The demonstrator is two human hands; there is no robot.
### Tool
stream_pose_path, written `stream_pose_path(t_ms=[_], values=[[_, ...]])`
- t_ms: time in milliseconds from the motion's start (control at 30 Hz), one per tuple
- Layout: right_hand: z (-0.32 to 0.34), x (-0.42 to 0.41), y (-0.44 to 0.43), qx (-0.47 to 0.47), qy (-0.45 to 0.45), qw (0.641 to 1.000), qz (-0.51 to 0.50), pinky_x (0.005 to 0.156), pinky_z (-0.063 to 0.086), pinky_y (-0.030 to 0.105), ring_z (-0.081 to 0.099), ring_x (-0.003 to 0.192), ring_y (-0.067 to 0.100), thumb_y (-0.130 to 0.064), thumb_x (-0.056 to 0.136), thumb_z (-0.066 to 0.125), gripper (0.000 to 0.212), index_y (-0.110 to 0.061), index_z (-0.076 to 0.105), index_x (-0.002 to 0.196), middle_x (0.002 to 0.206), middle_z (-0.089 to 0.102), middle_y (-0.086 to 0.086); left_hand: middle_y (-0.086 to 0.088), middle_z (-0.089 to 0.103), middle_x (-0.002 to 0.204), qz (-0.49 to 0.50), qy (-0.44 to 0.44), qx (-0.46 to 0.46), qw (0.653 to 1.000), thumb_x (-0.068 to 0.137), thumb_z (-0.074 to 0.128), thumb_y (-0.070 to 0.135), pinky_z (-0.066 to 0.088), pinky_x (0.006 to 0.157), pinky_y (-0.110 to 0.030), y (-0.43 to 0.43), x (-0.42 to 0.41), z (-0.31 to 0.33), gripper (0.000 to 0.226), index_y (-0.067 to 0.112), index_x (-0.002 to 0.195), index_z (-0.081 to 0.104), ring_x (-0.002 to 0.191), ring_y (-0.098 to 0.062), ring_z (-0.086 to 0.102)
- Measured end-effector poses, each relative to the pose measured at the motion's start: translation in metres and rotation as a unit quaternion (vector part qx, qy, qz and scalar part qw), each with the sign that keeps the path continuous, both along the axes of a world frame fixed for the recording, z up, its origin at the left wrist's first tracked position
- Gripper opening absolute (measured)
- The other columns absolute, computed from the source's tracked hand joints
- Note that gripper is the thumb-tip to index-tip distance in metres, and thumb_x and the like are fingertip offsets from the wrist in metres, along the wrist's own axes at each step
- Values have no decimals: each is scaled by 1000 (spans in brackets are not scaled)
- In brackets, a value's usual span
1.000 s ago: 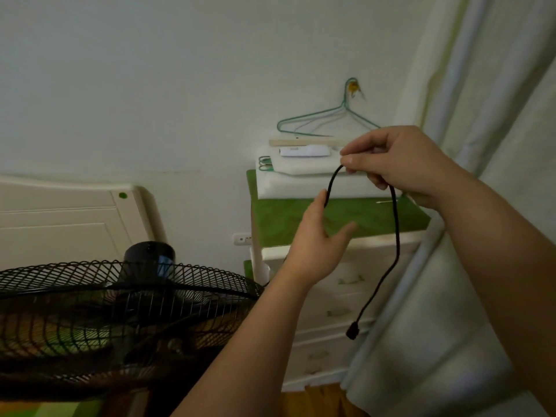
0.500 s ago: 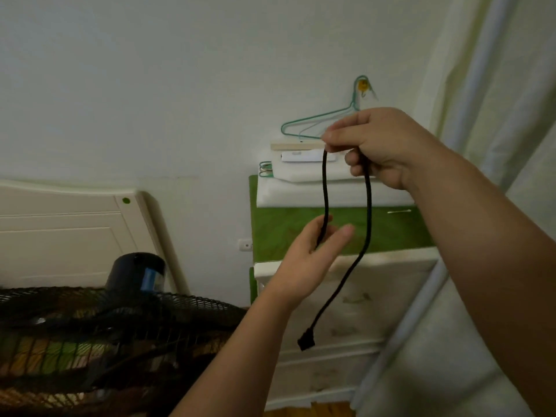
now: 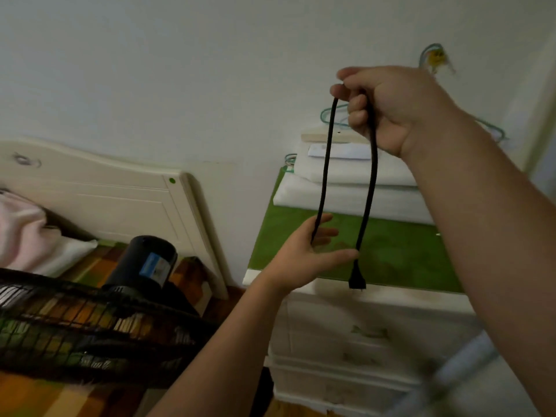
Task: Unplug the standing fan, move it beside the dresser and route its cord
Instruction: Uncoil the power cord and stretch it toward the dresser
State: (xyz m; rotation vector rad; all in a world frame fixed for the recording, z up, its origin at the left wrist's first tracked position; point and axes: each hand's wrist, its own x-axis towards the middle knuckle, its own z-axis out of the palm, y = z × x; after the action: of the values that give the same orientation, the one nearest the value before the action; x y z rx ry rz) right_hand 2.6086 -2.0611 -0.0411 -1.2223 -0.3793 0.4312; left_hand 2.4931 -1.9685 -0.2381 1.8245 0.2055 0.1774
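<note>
My right hand (image 3: 391, 106) is raised in front of the wall, shut on the black fan cord (image 3: 326, 164), which hangs down from it in two strands. The free strand ends in the black plug (image 3: 357, 276), dangling over the dresser top. My left hand (image 3: 307, 254) is lower, its fingers loosely around the other strand. The black standing fan (image 3: 90, 320), with its wire cage and round motor housing (image 3: 144, 263), fills the lower left. The white dresser (image 3: 361, 335) stands to the right of the fan, under my hands.
A green mat (image 3: 400, 251) covers the dresser top, with folded white cloths (image 3: 355, 188) and hangers against the wall. A cream headboard (image 3: 120, 200) and a bed with a pink cloth (image 3: 24, 233) lie at the left. A pale curtain hangs at the right edge.
My right hand has lifted the cord higher, so the plug now hangs at dresser-top height. My left hand has slid along the other strand. The view has swung left and down.
</note>
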Motion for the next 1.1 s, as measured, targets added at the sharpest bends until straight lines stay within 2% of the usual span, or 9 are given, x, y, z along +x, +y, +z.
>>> stream_pose_path(t_ms=[167, 300, 400, 467, 567, 667, 767, 833, 1100], values=[[-16, 9, 17, 60, 19, 998, -10, 36, 28, 18, 37, 42, 6, 0, 91, 51, 17, -9, 66, 90, 81, 65, 10, 10, 62, 127, 22, 8, -20, 1000, 64, 86, 54, 52, 96, -28, -5, 13, -5, 96, 34, 145, 38, 118, -8, 60], [-20, 13, 25, 89, 18, 996, -24, 36, 26, 19, 35, 42, 7, 0, 91, 50, 17, -8, 65, 90, 81, 64, 11, -1, 70, 114, 53, -2, -11, 999, 83, 81, 25, 56, 88, -30, 0, 25, -10, 62, 23, 137, 50, 101, -10, 70], [-21, 16, 27, 106, 31, 993, -34, 36, 24, 19, 34, 41, 8, 0, 92, 49, 17, -8, 64, 90, 79, 63, 11, -1, 76, 100, 48, -6, 1, 999, 88, 76, 24, 54, 81, -21, 8, 25, -12, 42, 25, 126, 57, 89, -7, 72], [-23, 18, 27, 116, 41, 992, -42, 36, 24, 19, 34, 41, 7, -1, 92, 48, 17, -8, 63, 89, 78, 63, 10, -4, 77, 100, 25, -1, -14, 1000, 87, 77, 26, 53, 76, -15, 13, 26, -11, 37, 30, 119, 58, 88, -7, 73], [-26, 20, 27, 125, 50, 989, -54, 36, 24, 19, 34, 41, 7, -2, 92, 48, 17, -9, 63, 88, 77, 63, 9, -12, 76, 101, -10, 9, -49, 999, 81, 83, 23, 55, 81, -21, 14, 28, -11, 49, 20, 123, 58, 88, -11, 74], [-30, 22, 26, 132, 55, 988, -64, 36, 25, 19, 35, 40, 7, -2, 92, 49, 17, -9, 64, 88, 76, 64, 9, -20, 71, 84, -15, 13, -44, 999, 84, 80, 20, 55, 67, -21, 14, 30, -12, 38, 14, 117, 61, 69, -12, 69], [-32, 30, 20, 144, 62, 985, -77, 35, 25, 19, 35, 40, 7, -4, 92, 50, 15, -9, 63, 89, 73, 65, 8, 4, 59, 70, 17, -18, -58, 998, 95, 68, 19, 55, 60, -33, 23, 31, -14, 15, 11, 106, 62, 53, -8, 58], [-36, 39, 11, 144, 70, 982, -96, 35, 25, 19, 36, 40, 7, -6, 92, 53, 10, -8, 62, 89, 73, 66, 9, 12, 61, 67, 30, -28, -64, 997, 95, 68, 20, 50, 53, -30, 36, 29, -13, 13, 14, 102, 60, 49, -2, 54], [-99, 85, -47, 46, 112, 982, -143, 43, 45, 18, 52, 43, 3, -4, 96, 57, 9, -7, 63, 89, 79, 68, 10, 1, 63, 73, 27, -9, -23, 999, 94, 68, 16, 46, 51, -25, 83, 28, -11, 2, 18, 93, 68, 51, -10, 50]])
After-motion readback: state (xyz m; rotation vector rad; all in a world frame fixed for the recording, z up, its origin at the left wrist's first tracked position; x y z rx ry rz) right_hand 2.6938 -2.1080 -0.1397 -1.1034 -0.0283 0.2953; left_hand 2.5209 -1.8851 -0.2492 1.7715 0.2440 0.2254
